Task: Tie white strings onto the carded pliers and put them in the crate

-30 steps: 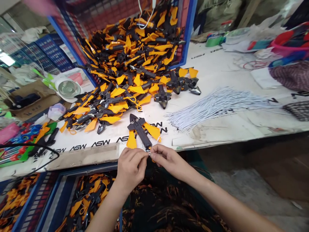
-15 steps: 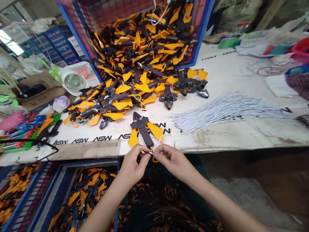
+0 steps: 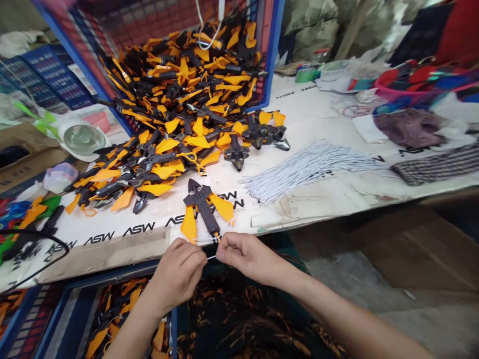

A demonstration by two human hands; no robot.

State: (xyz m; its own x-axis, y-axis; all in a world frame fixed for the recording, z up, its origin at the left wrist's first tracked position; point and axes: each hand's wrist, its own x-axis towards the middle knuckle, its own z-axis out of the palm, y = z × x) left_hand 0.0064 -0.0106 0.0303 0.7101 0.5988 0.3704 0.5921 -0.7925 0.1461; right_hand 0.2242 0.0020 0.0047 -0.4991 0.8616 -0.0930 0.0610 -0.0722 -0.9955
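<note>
A black toy with orange wings (image 3: 205,207) lies on the table edge, pointed nose away from me and tail towards me. A thin white string (image 3: 211,258) is stretched between my two hands just below its tail. My left hand (image 3: 178,273) is closed in a pinch on one end of that string. At the toy's tail, my right hand (image 3: 245,255) pinches the string, its fingertips beside the orange cord (image 3: 217,237); whether they grip the cord too is hidden. A bundle of white strings (image 3: 314,167) lies to the right.
A blue crate (image 3: 272,55) tipped towards me spills a heap of similar toys (image 3: 168,159) onto the table. Below the edge, another crate (image 3: 56,319) holds more. A small fan (image 3: 83,138) stands left; a pink basket (image 3: 396,89) stands back right.
My left hand has drawn away to the left from the toy's tail, pulling the string taut. My right hand stays at the tail. The whole view has swung to the right.
</note>
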